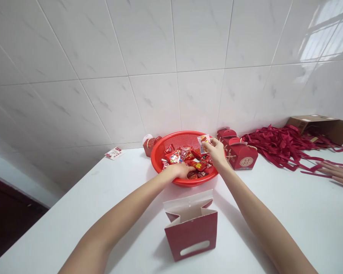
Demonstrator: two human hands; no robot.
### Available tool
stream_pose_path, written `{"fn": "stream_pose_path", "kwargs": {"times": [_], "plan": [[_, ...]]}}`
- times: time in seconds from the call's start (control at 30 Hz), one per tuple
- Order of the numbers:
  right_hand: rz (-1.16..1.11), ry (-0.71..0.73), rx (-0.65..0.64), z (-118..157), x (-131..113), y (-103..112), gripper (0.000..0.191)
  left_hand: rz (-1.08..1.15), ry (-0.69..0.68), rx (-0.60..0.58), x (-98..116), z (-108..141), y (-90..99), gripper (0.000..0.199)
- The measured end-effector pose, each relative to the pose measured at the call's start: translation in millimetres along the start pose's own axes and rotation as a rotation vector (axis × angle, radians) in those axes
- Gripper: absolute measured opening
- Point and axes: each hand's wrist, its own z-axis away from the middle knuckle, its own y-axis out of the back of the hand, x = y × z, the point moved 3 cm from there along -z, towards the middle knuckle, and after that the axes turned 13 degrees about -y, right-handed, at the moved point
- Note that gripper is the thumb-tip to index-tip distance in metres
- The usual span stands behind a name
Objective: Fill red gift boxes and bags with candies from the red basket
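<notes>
Our right hand (216,151) pinches a small candy packet (204,144) above the red basket (157,160), perhaps to keep it apart from the rest. Our left hand (183,171) reaches among the wrapped sweets (185,153); we cannot tell whether its fingers grip any. The open box (192,232) stands upright on the counter (125,190) just beside the basket, mouth up, likely for easy access.

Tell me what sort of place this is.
Probably a room in a home or small workshop: marbled wall tiles, a white table and, on it, a red basket of wrapped sweets beside heaped ribbons.
</notes>
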Motion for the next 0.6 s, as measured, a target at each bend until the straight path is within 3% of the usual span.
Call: {"fn": "stream_pose_path", "kwargs": {"times": [0.1,0.23,0.43,0.6], "plan": [[0.041,0.010,-0.006,4,-2,-1,0.024,-0.030,-0.033,-0.048,4,2,-4.0,0.050],[0.049,0.007,-0.006,8,-3,-2,0.021,0.031,-0.092,0.020,2,5,-6.1,0.036],[0.062,0.014,-0.020,12,-6,-1,0.019,0.213,-0.016,0.291,-11,7,0.2,0.044],[0.054,0.005,-0.042,16,-7,-1,0.021,0.300,0.068,0.528,-12,12,8.4,0.033]]}}
